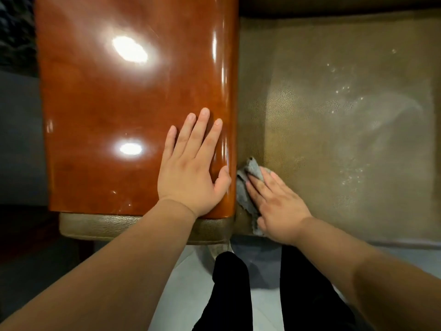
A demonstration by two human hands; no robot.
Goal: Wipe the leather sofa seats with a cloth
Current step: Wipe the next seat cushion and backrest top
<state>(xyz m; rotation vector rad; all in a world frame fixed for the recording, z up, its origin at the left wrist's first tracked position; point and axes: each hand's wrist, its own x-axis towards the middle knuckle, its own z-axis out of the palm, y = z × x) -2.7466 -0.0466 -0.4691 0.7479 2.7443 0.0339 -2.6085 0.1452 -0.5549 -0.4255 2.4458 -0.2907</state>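
Cloth: the grey cloth (248, 185) lay bunched at the seat's left front corner, jammed right up against the armrest's side; most of it was buried under the hand, only its far tip and left fringe showed.
Right hand: the right hand (276, 206) lay flat on top of the cloth, fingers straight and pressing down, not curled round it.
Seat: the olive leather seat (334, 130) showed pale smears and shiny specks out to the right; its right edge and the backrest were cut off.
Left hand: the left hand (191, 168) rested spread and flat on the glossy wooden armrest (119, 103), holding nothing.
Below: dark trouser legs (238, 295) over a pale floor (186, 283), feet out of view.
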